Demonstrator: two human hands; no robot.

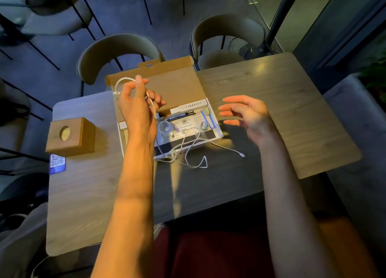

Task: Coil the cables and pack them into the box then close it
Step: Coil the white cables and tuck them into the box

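Here, left hand [136, 102] pinches thin white cable [189, 148] above open brown cardboard box [167, 85] (right hand [248, 115] spread, empty).

1. The left arm reaches forward, bare to the elbow, with the left hand [136, 104] raised.
2. Its fingers [155, 99] are curled and pinch a cable [123, 80].
3. The right arm is stretched forward beside it, and the right hand [248, 115] is slightly blurred.
4. The right fingers [231, 100] are relaxed, spread and pointing left, holding nothing.
5. The hands are apart.
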